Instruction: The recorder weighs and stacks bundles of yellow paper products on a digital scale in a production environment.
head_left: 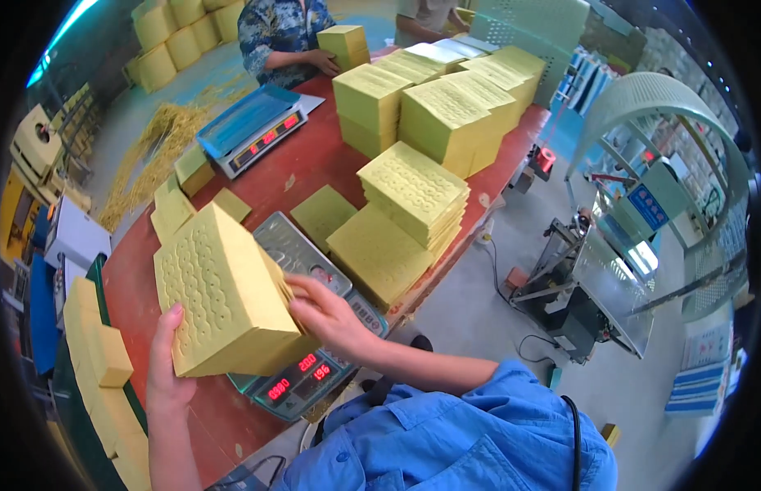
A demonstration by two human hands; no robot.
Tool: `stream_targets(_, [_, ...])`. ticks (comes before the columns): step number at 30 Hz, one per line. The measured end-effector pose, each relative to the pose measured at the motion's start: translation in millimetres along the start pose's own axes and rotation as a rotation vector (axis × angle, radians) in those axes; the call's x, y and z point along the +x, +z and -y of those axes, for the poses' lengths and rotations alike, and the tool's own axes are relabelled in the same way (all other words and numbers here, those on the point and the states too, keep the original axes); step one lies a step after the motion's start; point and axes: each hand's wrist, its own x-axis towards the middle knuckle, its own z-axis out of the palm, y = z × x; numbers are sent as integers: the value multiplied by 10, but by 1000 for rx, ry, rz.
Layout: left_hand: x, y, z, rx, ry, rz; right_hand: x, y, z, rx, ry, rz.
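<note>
A thick stack of yellow embossed paper (pixel 225 299) is tilted up in front of me, above a digital scale (pixel 302 245) with a lit red display. My left hand (pixel 169 356) grips its lower left corner, thumb on the embossed face. At its right side my right hand (pixel 327 319) has its fingers closed on the edge, where a few sheets stand slightly apart. The stack hides part of the scale. Just right of the scale lie a flat yellow pile (pixel 380 254) and a smaller embossed stack (pixel 415 192) on top of it.
Tall yellow paper stacks (pixel 454 119) stand at the far end of the red table (pixel 290 176). A second scale (pixel 253 127) with a blue tray sits far left. A person in camouflage (pixel 282 37) holds a yellow stack across the table. A machine (pixel 609 270) stands at right.
</note>
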Motion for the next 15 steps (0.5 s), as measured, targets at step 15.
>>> stream_targets(15, [-3, -81, 159, 27, -44, 104, -454, -320, -206, 488, 611, 67])
